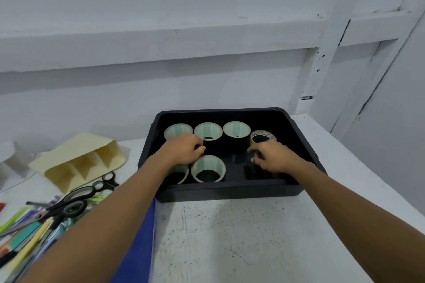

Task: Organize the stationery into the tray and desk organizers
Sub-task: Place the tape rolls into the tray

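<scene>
- The tray (230, 193), black and deep-walled, sat on the white counter (230, 236) near the wall, with tape rolls standing in it, holes upward.
- The cream desk organizer (78, 158) lay tipped on its side left of the tray, well apart from it.
- A heap of pens (23, 232) lay at the counter's near-left edge, with black scissors (76, 202) on top.
- The left hand (184, 149) reached into the tray over the near-left roll (178, 174). Its fingers were curled, but whether they gripped anything could not be told.
- The right hand (269, 156) was in the tray's right half, just beside the olive roll (263, 138). Its fingers curled downward, their hold unclear.
- Three pale green rolls (208, 131) lined the far wall, and another roll (208, 169) stood in front.
</scene>
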A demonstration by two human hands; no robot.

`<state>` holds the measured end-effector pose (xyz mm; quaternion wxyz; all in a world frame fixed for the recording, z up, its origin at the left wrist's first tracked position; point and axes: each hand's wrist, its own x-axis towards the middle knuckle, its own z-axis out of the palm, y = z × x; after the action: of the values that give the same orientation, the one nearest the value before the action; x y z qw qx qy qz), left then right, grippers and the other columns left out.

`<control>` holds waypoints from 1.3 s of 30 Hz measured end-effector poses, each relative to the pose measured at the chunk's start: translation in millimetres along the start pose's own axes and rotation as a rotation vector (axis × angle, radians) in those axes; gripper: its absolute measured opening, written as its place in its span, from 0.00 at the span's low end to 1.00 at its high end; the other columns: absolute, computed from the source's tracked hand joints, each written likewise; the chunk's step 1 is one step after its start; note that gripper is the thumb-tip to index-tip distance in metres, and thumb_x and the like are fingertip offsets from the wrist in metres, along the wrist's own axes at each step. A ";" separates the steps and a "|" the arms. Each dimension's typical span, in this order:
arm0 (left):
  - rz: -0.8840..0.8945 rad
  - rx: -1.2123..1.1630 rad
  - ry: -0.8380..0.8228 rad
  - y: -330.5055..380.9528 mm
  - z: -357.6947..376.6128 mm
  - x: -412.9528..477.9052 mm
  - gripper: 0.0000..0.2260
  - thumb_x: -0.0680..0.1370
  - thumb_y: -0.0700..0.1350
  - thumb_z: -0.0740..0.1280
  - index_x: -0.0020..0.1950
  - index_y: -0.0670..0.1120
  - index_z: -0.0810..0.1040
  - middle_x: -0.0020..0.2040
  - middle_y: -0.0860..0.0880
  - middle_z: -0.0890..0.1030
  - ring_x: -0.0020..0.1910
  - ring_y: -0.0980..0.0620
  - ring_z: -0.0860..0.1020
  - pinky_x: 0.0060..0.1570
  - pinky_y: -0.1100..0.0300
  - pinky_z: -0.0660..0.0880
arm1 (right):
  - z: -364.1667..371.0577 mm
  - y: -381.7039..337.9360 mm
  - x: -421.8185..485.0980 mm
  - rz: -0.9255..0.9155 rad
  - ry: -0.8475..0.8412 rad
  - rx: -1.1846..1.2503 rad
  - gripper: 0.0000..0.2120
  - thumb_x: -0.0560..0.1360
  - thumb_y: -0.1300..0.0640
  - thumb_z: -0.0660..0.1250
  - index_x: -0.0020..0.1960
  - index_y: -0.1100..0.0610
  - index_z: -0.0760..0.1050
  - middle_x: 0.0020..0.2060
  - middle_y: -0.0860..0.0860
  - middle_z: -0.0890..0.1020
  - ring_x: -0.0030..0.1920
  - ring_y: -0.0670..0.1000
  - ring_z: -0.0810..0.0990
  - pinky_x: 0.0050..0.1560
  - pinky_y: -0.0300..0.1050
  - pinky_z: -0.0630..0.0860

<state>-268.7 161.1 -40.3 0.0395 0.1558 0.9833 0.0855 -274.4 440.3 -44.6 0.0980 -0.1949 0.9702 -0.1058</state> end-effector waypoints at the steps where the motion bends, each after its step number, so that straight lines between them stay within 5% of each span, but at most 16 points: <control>1: -0.013 0.007 -0.036 -13.9 -2.7 -10.8 0.13 0.80 0.51 0.59 0.43 0.46 0.77 0.38 0.49 0.77 0.41 0.48 0.76 0.38 0.53 0.73 | 0.4 -7.7 1.8 -0.022 0.011 0.065 0.14 0.78 0.52 0.65 0.63 0.51 0.76 0.41 0.46 0.82 0.43 0.45 0.79 0.50 0.49 0.79; 5: -0.014 0.064 -0.089 -33.0 -5.6 -41.8 0.11 0.80 0.52 0.59 0.43 0.51 0.77 0.39 0.51 0.77 0.46 0.45 0.78 0.46 0.51 0.75 | 5.7 -60.0 8.5 -0.087 -0.051 0.334 0.12 0.78 0.53 0.67 0.60 0.53 0.79 0.44 0.47 0.84 0.44 0.43 0.80 0.50 0.38 0.75; 9: -0.016 0.194 0.004 -30.7 -2.1 -55.2 0.13 0.80 0.51 0.57 0.51 0.49 0.80 0.48 0.46 0.82 0.51 0.44 0.79 0.55 0.51 0.73 | 10.8 -89.8 9.6 -0.086 -0.041 0.254 0.10 0.77 0.57 0.66 0.58 0.55 0.80 0.46 0.50 0.84 0.47 0.48 0.81 0.52 0.44 0.78; 12: -0.030 0.289 0.130 -43.1 5.6 -68.8 0.18 0.80 0.52 0.54 0.62 0.49 0.77 0.55 0.49 0.82 0.58 0.49 0.77 0.71 0.49 0.57 | 10.6 -80.4 0.0 -0.010 0.119 0.121 0.18 0.77 0.52 0.65 0.66 0.52 0.75 0.58 0.52 0.81 0.57 0.53 0.79 0.58 0.53 0.77; 15: -0.109 0.185 0.221 -53.6 5.7 -78.5 0.18 0.80 0.51 0.55 0.66 0.49 0.75 0.61 0.50 0.79 0.63 0.51 0.74 0.73 0.47 0.53 | 10.2 -61.3 -13.3 0.167 0.475 -0.220 0.19 0.75 0.48 0.64 0.65 0.51 0.74 0.64 0.52 0.76 0.66 0.56 0.70 0.63 0.58 0.68; 19: -0.158 0.179 0.245 -56.5 3.1 -86.3 0.18 0.79 0.50 0.58 0.65 0.48 0.77 0.62 0.47 0.79 0.60 0.48 0.76 0.62 0.52 0.69 | 5.1 -39.4 -22.1 0.499 0.227 -0.197 0.25 0.74 0.42 0.64 0.68 0.49 0.68 0.70 0.55 0.67 0.71 0.62 0.60 0.67 0.75 0.51; 24: -0.238 0.169 0.301 -61.0 0.7 -97.2 0.17 0.78 0.51 0.59 0.63 0.49 0.79 0.59 0.47 0.81 0.57 0.47 0.78 0.58 0.53 0.72 | 6.7 -51.7 -20.2 0.346 0.106 -0.152 0.25 0.74 0.30 0.55 0.61 0.45 0.74 0.55 0.50 0.80 0.63 0.57 0.74 0.68 0.74 0.45; 27: -0.296 0.157 0.319 -68.9 -1.4 -105.3 0.16 0.78 0.51 0.59 0.61 0.48 0.80 0.58 0.46 0.81 0.56 0.46 0.78 0.57 0.53 0.73 | 6.6 -78.8 -25.3 0.185 0.175 0.017 0.28 0.73 0.26 0.51 0.52 0.46 0.76 0.48 0.48 0.81 0.51 0.53 0.79 0.60 0.59 0.72; 29: -0.324 0.146 0.332 -74.7 -2.7 -110.2 0.17 0.78 0.51 0.59 0.61 0.48 0.80 0.58 0.46 0.82 0.56 0.46 0.78 0.57 0.53 0.73 | 19.2 -97.6 -31.2 0.069 0.218 0.001 0.30 0.74 0.26 0.46 0.42 0.48 0.75 0.36 0.46 0.79 0.38 0.46 0.77 0.47 0.49 0.77; 32: -0.335 0.107 0.324 -84.6 -4.6 -117.7 0.17 0.79 0.52 0.59 0.62 0.47 0.80 0.58 0.46 0.82 0.56 0.46 0.78 0.55 0.53 0.74 | 40.1 -114.0 -32.5 -0.062 0.376 -0.151 0.37 0.73 0.28 0.37 0.36 0.50 0.76 0.27 0.45 0.75 0.29 0.44 0.74 0.35 0.43 0.77; 35: -0.267 0.013 0.359 -88.8 -7.2 -130.1 0.21 0.79 0.58 0.56 0.58 0.46 0.81 0.55 0.47 0.83 0.54 0.47 0.79 0.54 0.51 0.74 | 43.4 -115.9 -25.5 -0.072 0.408 -0.206 0.35 0.76 0.30 0.39 0.33 0.51 0.74 0.25 0.46 0.74 0.27 0.45 0.73 0.31 0.42 0.75; 39: -0.185 0.065 0.309 -81.5 -2.7 -148.7 0.27 0.77 0.65 0.47 0.57 0.52 0.80 0.55 0.56 0.81 0.57 0.55 0.76 0.64 0.47 0.66 | 43.2 -118.8 -20.4 -0.084 0.434 -0.247 0.33 0.77 0.32 0.42 0.34 0.51 0.76 0.25 0.46 0.74 0.26 0.45 0.73 0.30 0.40 0.72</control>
<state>-152.5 37.9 -44.7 -0.1092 0.0511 0.9901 0.0725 -203.5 334.1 -54.1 -0.1415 -0.2185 0.9651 -0.0296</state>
